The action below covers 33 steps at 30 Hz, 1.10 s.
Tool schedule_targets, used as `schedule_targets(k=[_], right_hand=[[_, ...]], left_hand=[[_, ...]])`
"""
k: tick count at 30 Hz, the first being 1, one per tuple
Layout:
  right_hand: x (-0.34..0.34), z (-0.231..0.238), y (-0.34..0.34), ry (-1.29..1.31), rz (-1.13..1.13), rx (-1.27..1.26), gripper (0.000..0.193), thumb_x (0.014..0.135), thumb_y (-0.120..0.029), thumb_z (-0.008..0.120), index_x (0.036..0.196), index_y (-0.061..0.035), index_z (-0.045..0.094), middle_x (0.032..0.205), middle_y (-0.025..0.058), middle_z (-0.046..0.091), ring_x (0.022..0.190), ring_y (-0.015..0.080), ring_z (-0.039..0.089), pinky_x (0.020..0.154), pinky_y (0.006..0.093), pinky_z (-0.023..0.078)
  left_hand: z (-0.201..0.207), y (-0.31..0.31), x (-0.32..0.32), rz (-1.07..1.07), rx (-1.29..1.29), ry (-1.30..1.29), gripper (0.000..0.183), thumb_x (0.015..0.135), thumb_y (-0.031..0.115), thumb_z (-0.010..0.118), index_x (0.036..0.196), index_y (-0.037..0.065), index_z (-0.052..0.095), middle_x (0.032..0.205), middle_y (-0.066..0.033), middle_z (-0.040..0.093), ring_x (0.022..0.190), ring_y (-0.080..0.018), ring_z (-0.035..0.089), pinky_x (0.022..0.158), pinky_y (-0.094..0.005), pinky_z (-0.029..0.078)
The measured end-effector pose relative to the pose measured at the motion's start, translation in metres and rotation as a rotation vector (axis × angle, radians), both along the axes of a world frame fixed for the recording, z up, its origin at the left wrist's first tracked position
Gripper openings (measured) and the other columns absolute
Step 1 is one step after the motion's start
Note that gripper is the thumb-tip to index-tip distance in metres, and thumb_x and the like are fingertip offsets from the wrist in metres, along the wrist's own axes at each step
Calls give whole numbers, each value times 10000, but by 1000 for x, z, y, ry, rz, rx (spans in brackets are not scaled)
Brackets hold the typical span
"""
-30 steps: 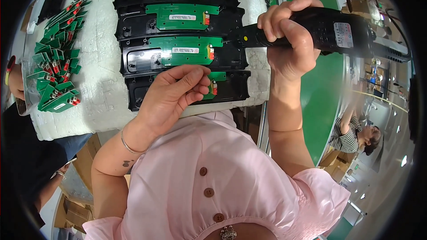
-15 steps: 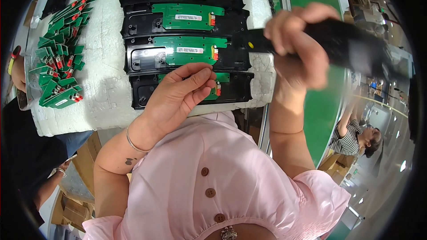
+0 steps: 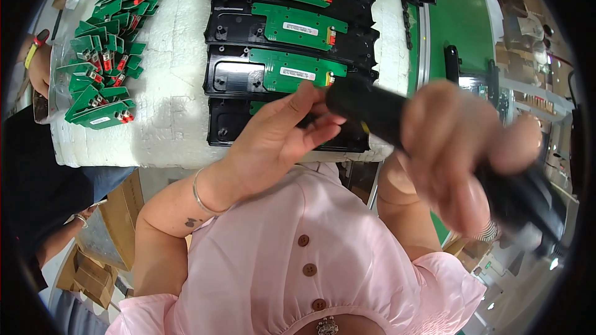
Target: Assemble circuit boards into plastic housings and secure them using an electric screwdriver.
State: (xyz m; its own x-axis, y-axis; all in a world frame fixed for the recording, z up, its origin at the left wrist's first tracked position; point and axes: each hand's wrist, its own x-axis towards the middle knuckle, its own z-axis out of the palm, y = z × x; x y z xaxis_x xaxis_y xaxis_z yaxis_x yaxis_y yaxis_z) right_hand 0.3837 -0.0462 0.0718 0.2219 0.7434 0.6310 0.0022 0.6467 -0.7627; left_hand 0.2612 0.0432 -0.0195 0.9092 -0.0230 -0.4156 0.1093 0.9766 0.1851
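Observation:
My right hand (image 3: 453, 142), smeared by motion, is wrapped around a black electric screwdriver (image 3: 369, 105), which lies slanted with its front end toward the left. Close by that end is my left hand (image 3: 270, 133), its thumb and fingers drawn together; what they hold, if anything, is hidden. Both are over the nearest of several curved black plastic housings (image 3: 233, 121) lying in a column. Each housing carries a green circuit board (image 3: 298, 73) with a white label and a red-and-yellow connector. My left hand covers much of the nearest board.
A white foam block (image 3: 167, 111) bears the housings. On its left is a heap of loose green boards (image 3: 102, 62) with red connectors. Another person's hand (image 3: 40, 65) is at the left edge. Cardboard boxes (image 3: 93, 276) stand lower left; a green surface (image 3: 456, 18) lies right.
The screwdriver has swung down and nearer, its front end now beside my left fingers. The foam block and housings appear further right and slightly higher in view.

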Motion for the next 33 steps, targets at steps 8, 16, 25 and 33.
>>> schedule_targets(k=[8,16,25,33], right_hand=[[12,-38,54,71,-362,-165,282,657,-49,415,937,-21,424,531,46,359,447,146,362,528,331,377],[16,-41,69,53,-328,-222,242,657,-42,429,898,-23,415,535,51,376,446,139,359,502,318,372],[21,-41,76,44,-266,-281,192,653,-40,429,842,-31,402,546,52,387,448,131,354,500,314,366],[14,5,37,40,-73,-77,365,607,27,490,941,-110,439,587,-71,452,523,57,439,571,223,340]], left_hand=[[-7,12,-19,-53,27,-13,292,903,161,385,1088,-55,452,999,-155,546,913,-210,562,818,-276,463],[-8,21,-21,-44,112,-28,185,881,106,436,1006,-10,509,914,-126,581,824,-169,590,717,-226,491],[-9,28,-19,-11,126,-7,191,849,87,500,1016,-4,519,888,-89,594,809,-142,586,710,-221,486],[-13,28,-15,112,-51,0,158,820,116,559,950,26,566,894,-62,587,784,-113,571,706,-205,480]])
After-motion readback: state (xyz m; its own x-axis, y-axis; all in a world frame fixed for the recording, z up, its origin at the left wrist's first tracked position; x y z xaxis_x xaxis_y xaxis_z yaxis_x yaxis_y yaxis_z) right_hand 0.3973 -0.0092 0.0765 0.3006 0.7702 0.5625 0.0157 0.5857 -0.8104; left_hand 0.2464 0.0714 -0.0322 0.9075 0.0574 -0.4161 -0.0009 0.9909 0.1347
